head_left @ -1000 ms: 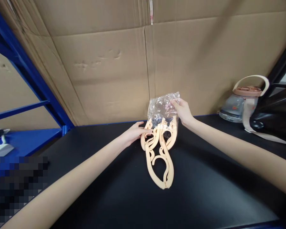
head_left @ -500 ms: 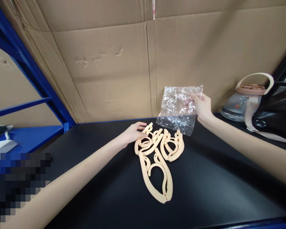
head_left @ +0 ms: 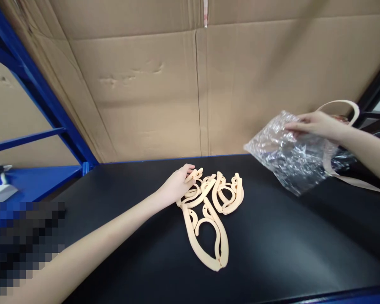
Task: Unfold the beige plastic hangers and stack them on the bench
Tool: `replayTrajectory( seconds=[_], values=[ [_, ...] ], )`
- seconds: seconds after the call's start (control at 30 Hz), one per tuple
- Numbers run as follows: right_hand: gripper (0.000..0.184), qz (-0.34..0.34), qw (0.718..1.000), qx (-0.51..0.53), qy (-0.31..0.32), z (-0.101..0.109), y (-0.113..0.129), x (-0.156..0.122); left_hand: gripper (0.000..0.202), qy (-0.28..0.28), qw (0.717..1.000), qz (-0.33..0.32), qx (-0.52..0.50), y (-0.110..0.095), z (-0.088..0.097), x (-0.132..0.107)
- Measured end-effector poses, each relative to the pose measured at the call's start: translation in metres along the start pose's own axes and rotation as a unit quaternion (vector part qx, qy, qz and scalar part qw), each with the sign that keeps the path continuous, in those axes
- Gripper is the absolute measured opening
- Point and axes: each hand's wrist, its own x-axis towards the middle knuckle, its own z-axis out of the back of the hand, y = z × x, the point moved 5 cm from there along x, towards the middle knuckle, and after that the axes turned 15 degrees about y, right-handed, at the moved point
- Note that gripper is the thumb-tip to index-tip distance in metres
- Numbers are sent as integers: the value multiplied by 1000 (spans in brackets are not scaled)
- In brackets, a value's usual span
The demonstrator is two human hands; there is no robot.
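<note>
Several cream-coloured folding clothes hangers lie folded on a black tabletop (head_left: 266,236). Closest to me is one folding hanger (head_left: 223,245), its hook curled inside its two arms; behind it, to the right, sits another hanger (head_left: 240,196). My left hand (head_left: 179,183) is closed around the upper end of the left hanger (head_left: 204,191), which still rests on the tabletop and is partly covered by my fingers. Over at the right, my right hand (head_left: 313,124) pinches a crinkled clear plastic bag (head_left: 281,152), held up with its lower corner hanging down.
A clear bottle with a beige carrying strap (head_left: 354,107) stands at the right, mostly behind the bag and my right arm. Cardboard (head_left: 145,93) walls the back. A blue metal frame (head_left: 50,105) rises on the left, beside a blue shelf (head_left: 50,181) with a white object.
My right hand has carried the plastic bag away from the hangers to the right, in front of the bottle. My left hand has closed further over the left hanger.
</note>
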Motion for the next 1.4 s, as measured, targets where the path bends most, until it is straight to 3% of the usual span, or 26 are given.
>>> replayTrajectory(
  seconds=[0.07,0.1,0.23,0.37,0.43,0.5,0.63,0.73,0.8,0.87,0.97,1.07,1.17,1.3,1.4],
  values=[
    [46,5,971,-176,162,-31,-9,3,35,-19,999,-8,34,-8,2,-7],
    [49,8,959,-221,176,-42,-13,4,35,-26,998,-19,61,-14,4,-12],
    [43,46,948,-286,133,-82,-10,12,36,-7,968,-114,224,-56,-2,-45],
    [45,92,938,-328,60,-99,11,18,40,37,953,-165,253,-78,-15,-82],
    [51,101,923,-371,11,-97,24,11,43,43,952,-164,253,-77,-22,-99],
    [55,74,919,-387,4,-97,32,-3,50,43,953,-158,257,-71,-27,-113],
    [74,25,944,-306,123,-123,33,-45,62,63,947,-148,278,-58,-36,-129],
    [74,-29,931,-284,227,-151,18,-67,60,85,945,-133,286,-51,-38,-129],
    [74,-27,922,-273,274,-160,4,-70,57,96,945,-126,287,-47,-36,-127],
    [72,9,918,-274,285,-156,-10,-65,52,104,946,-124,282,-43,-31,-125],
    [72,61,918,-313,237,-134,-19,-52,46,110,952,-119,258,-34,-18,-122],
    [67,160,922,-337,102,-110,16,-55,43,109,961,-105,230,-24,-7,-120],
    [45,230,931,-279,46,-105,80,-82,50,84,962,-103,238,-26,-5,-119],
    [29,387,872,-282,105,-145,166,-142,57,41,947,-122,294,-45,-13,-122],
    [32,464,833,-274,124,-180,197,-174,26,42,916,-162,364,-56,-26,-124]
  ],
)
